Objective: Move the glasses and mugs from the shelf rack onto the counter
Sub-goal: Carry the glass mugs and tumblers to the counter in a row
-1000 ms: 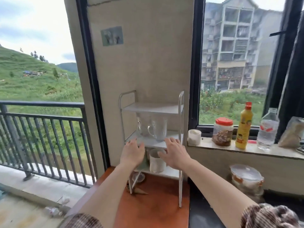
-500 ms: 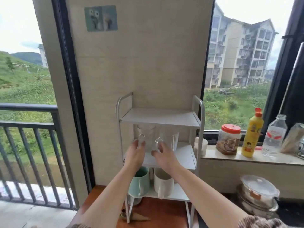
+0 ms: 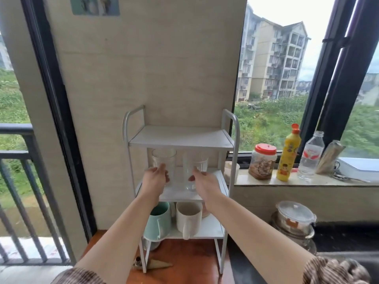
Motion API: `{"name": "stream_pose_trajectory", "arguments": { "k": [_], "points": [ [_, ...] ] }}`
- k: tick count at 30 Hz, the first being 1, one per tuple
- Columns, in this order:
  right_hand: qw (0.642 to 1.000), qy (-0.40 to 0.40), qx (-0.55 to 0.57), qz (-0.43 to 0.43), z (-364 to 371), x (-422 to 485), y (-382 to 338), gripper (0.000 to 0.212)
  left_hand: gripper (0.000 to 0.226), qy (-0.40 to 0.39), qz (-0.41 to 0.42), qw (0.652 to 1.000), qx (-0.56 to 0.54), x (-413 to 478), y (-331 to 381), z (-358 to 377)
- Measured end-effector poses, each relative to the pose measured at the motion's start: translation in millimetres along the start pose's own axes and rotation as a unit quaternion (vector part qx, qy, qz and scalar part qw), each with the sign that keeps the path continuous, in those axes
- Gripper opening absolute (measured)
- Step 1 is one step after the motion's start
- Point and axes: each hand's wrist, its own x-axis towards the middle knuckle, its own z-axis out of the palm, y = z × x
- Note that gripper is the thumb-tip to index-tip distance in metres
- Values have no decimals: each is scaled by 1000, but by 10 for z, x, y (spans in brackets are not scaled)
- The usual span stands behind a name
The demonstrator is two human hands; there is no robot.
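Window-side table [image 3: 184,261] is carrying a white shelf rack [image 3: 180,138]. On its middle shelf, the left hand [image 3: 153,179] is gripping the left glass [image 3: 164,158] and the right hand [image 3: 205,181] the right glass [image 3: 195,160]. A green mug [image 3: 160,220] and a white mug [image 3: 188,218] are sitting below.

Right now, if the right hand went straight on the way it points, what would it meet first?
The right glass on the middle shelf; the right hand seems to grip it, though depth is unclear.
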Motion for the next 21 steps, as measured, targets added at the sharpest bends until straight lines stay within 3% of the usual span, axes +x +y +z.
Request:
{"name": "stream_pose_trajectory", "arguments": {
  "k": [6, 13, 21],
  "points": [
    [996, -29, 62, 61, -301, -111, -37, 27, 32, 21, 6, 1000, -4, -324, 17, -22],
    [988, -69, 130, 53, -746, -473, 183, 23, 33, 22, 37, 999, 12, -928, -4, -20],
    [986, -40, 150, 53, -1861, -1116, 634, 20, 24, 6, 87, 995, 53, -2019, -175, 525]
  ]
}}
